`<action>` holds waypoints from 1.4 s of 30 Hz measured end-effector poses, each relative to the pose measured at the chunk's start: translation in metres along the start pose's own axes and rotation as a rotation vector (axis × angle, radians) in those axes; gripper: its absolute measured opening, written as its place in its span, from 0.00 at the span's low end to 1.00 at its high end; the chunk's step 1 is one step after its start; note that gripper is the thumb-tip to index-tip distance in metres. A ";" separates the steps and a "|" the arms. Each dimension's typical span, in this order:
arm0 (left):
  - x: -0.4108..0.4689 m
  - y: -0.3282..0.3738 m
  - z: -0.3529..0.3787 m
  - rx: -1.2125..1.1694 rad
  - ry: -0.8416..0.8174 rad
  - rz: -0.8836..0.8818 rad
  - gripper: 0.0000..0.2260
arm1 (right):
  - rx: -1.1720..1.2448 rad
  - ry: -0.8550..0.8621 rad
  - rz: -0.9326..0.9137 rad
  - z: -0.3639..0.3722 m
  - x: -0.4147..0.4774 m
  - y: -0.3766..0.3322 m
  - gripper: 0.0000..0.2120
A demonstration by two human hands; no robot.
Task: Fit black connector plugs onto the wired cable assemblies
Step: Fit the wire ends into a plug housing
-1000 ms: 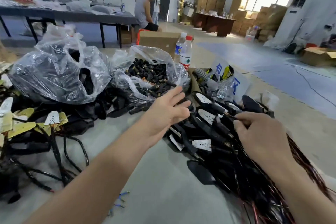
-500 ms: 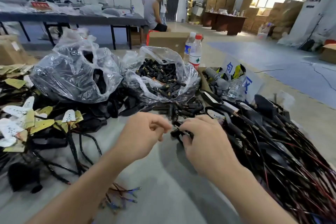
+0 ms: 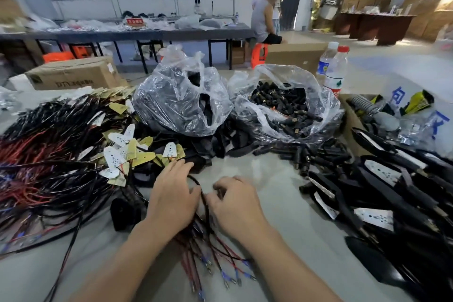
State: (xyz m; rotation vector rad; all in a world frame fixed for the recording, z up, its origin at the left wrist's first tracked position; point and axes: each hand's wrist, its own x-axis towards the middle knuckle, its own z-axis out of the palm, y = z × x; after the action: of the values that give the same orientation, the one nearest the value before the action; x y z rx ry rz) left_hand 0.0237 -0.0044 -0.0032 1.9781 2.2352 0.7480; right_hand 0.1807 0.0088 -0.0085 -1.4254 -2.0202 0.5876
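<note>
Grey worktop (image 3: 277, 186), crowded on three sides, workshop hall behind.

Both hands are mid-worktop, toward the near edge.
- Left hand (image 3: 171, 201): fingers fairly straight, laid over a loop of black cable (image 3: 204, 200) with the thumb against it. Pressing, no closed grip that I can see.
- Right hand (image 3: 236, 206): fingers curled tight at the same cable, reads as a pinch on it. Can't tell whether a plug sits inside the curl.
- Wire ends (image 3: 220, 272): red and dark leads with small terminals, fanned toward the near edge between the forearms.

Step in hand, my read: singling out one assembly for plugging. To do it well:
- Pull the cable clear of the tangle.
- Gather the leads so none splays.
- Line the plug bore up with the cable axis and push straight.
- Check that no lead is left outside.

Connector plugs (image 3: 286, 105) are in an open clear bag toward the far edge, right of centre, with loose plugs (image 3: 308, 154) spilled in front. A second clear bag (image 3: 181, 103) of black parts sits just left of it. Tangled wired assemblies (image 3: 49, 154) are heaped along the left edge, black-sleeved ones (image 3: 392, 191) along the right. Two water bottles (image 3: 334, 71) stand behind the plug bag.

Background: long table (image 3: 122, 33), cardboard boxes, a person (image 3: 263, 17) seated on an orange stool (image 3: 259, 52).
</note>
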 end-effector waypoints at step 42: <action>0.006 -0.006 0.001 0.092 0.240 0.008 0.36 | 0.857 0.536 0.163 -0.042 0.017 0.016 0.11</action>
State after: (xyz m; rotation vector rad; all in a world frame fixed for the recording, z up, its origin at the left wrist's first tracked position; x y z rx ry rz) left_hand 0.0177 0.0015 -0.0053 2.0357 2.4357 0.9463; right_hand 0.2157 0.0305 0.0153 -1.0467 -1.0290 0.8832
